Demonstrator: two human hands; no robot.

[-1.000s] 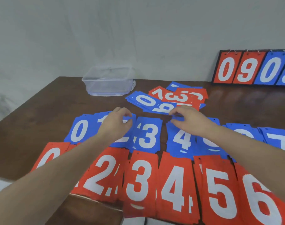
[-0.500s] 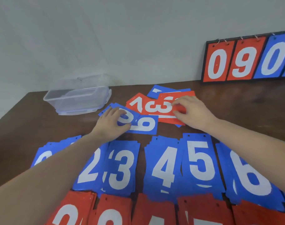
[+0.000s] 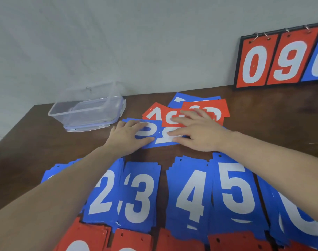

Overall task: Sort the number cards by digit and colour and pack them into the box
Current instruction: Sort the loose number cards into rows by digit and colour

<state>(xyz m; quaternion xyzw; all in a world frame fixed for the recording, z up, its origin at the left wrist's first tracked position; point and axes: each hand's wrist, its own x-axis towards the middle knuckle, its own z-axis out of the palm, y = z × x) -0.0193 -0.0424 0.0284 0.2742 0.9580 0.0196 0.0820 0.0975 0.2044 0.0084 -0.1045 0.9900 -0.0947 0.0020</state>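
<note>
A: Fingers first? Left hand [image 3: 126,135] lies flat, fingers together, pressing a loose blue plastic number card [image 3: 151,134]; right hand [image 3: 199,132] spreads straight fingers over a red card [image 3: 174,121] & that blue one. No pinch.

B: Where's the pile vs. the clear plastic box [image 3: 87,109]?

A: Unsorted pile [image 3: 198,105] just right of the box. Nearer than the box: sorted blue stacks [image 3: 189,192] 2–5 in a row, red stacks [image 3: 180,241] nearer yet.

B: Progress?

A: Most sorted, I'd say; pile left, box looks empty, so no packing yet.

B: Obstacles?

A: Overlapping cards. Flip scoreboard [image 3: 279,57] leans on wall, far right of box; brown wooden table [image 3: 28,142] under all.
</note>
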